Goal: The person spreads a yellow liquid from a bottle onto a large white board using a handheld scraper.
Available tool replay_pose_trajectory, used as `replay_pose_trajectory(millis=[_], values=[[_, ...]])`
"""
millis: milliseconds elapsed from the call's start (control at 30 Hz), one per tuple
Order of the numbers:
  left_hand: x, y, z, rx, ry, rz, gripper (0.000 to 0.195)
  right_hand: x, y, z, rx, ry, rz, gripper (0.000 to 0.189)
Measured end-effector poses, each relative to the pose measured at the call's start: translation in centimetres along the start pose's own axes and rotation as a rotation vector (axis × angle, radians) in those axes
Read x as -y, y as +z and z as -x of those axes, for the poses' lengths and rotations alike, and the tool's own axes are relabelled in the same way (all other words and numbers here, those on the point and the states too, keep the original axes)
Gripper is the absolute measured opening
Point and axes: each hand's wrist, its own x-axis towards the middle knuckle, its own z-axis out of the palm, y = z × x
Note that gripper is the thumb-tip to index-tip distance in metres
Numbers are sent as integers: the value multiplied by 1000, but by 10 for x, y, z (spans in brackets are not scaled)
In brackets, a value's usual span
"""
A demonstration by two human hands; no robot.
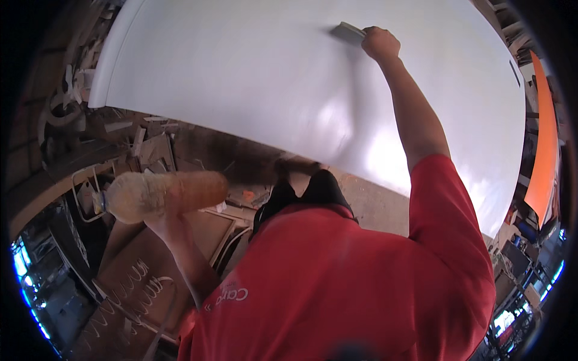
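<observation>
A large, glossy white panel (253, 76) spreads in front of me, with a rolled or raised edge on its left. My right hand (382, 43) is stretched far out over it and grips a flat grey pad or spreader (347, 33). The pad is against the panel or just above it; its exact contact cannot be told. Off the panel's near left edge, my left hand (165, 212) holds a large clear plastic bottle (135, 196) from below. The bottle lies almost level, neck to the left, with cloudy yellowish contents.
Scrap pieces and boards clutter the floor under the panel's left side. A brown board (149, 275) with pale wavy marks stands at lower left, near a bent white metal frame (86, 194). An orange curved panel (542, 144) is beyond the right edge.
</observation>
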Motion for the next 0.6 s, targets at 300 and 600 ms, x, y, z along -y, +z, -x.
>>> replay_pose_trajectory(millis=[300,600], values=[[-10,-14,-56,73,5,12,75,93,25,272,-34,-292,-98,33],[-8,-2,-65,205,60,59,69,120,26,362,25,-275,-125,33]])
